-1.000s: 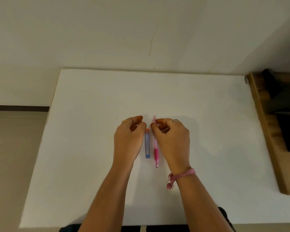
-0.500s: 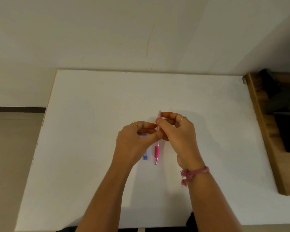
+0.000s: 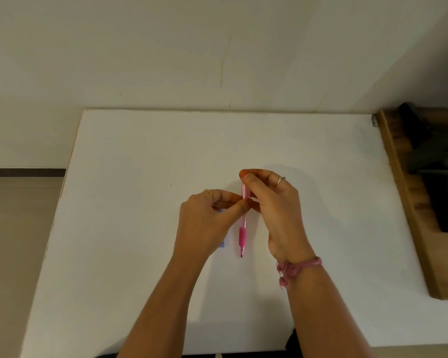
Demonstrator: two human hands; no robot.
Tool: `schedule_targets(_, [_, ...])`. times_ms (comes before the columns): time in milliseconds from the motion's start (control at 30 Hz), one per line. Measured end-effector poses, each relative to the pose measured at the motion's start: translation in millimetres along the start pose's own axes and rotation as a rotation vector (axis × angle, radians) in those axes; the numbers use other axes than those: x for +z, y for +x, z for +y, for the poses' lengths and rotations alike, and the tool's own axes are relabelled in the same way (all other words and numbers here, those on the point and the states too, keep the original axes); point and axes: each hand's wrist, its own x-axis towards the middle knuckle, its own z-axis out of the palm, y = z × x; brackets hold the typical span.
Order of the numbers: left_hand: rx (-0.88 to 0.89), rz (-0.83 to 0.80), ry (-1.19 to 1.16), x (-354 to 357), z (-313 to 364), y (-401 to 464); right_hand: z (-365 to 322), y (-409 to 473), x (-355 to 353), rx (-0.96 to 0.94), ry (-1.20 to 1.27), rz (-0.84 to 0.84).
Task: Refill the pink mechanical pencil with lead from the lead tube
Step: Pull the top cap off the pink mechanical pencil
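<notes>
Pink mechanical pencil [image 3: 243, 223] pinched between both hands, left hand [image 3: 207, 220] at mid-barrel, right hand [image 3: 272, 205] on the cap (cap removal judged next; lead tube [image 3: 221, 244] under left hand).

The pencil [image 3: 243, 223] stands between both hands over the table [image 3: 130, 177]; the lead tube [image 3: 221, 244] lies just left, under the left hand [image 3: 204, 226].

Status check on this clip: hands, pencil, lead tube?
Both hands, left hand and right hand, pinching pink pencil, lifted. Lead tube on table, mostly hidden under left hand. Nothing in the way.
</notes>
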Motion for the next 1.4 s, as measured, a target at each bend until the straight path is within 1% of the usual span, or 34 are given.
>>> schedule_targets(133, [0.005, -0.017, -0.031, -0.9, 0.7, 0.1, -0.5, -0.1, 0.5, 0.026, 0.038, 0.007])
schedule_targets(300, [-0.013, -0.028, -0.045, -1.4, 1.4, 1.0, -1.7, -2.1, 1.9, 0.082, 0.157, -0.01])
schedule_targets(433, [-0.018, -0.08, -0.077, -1.9, 2.4, -0.8, -6.7, 1.3, -7.8, 0.117, 0.253, 0.017])
schedule_targets(467, [-0.028, -0.071, -0.086, -2.1, 2.4, -1.5, -9.3, 3.5, -13.5, 0.096, 0.212, 0.054])
schedule_targets(533, [-0.043, -0.027, -0.112, -2.3, 2.2, -1.6, -10.7, 8.8, -28.0, 0.019, -0.037, 0.136])
schedule_targets(633, [-0.066, 0.005, -0.115, -3.0, 1.9, -0.1, -3.3, 12.5, -41.3, -0.081, -0.462, 0.138])
schedule_targets(700, [-0.073, 0.007, -0.106, -2.9, 1.8, 0.3, 4.4, 12.6, -41.8, -0.123, -0.643, 0.14])
schedule_targets(767, [-0.076, 0.005, -0.086, -2.4, 2.1, 0.0, 10.1, 13.7, -40.3, -0.161, -0.72, 0.172])
schedule_targets(867, [-0.097, -0.006, -0.078, -1.6, 1.2, -0.1, 13.6, 15.2, -39.0, -0.196, -0.75, 0.206])
schedule_targets(933, [-0.098, -0.011, -0.073, -1.4, -0.3, 0.4, 13.4, 15.8, -39.7, -0.189, -0.753, 0.192])
schedule_targets(1000, [-0.098, -0.017, -0.077, -0.8, -0.6, 0.6, 10.3, 16.3, -40.3, -0.174, -0.705, 0.185])
schedule_targets(1100, [-0.098, -0.028, -0.068, 0.2, -0.6, 1.5, 1.8, 15.7, -38.0, -0.183, -0.531, 0.226])
schedule_targets(1133, [-0.092, -0.034, -0.058, 0.2, 0.0, 1.3, -0.8, 14.7, -36.2, -0.173, -0.466, 0.212])
schedule_targets(1200, [-0.063, -0.042, -0.049, 0.3, 2.0, 0.7, -5.8, 10.4, -30.3, -0.097, -0.337, 0.11])
schedule_targets(1267, [-0.031, -0.05, -0.041, 0.8, 4.1, 0.0, -7.5, 6.2, -25.0, -0.028, -0.278, 0.008])
schedule_targets(1333, [-0.013, -0.062, -0.028, 1.3, 5.0, -0.6, -7.6, 5.0, -22.0, -0.017, -0.264, -0.034])
schedule_targets(1400, [-0.015, -0.076, -0.024, 1.9, 5.7, -1.0, -7.9, 6.0, -22.3, -0.023, -0.238, -0.03])
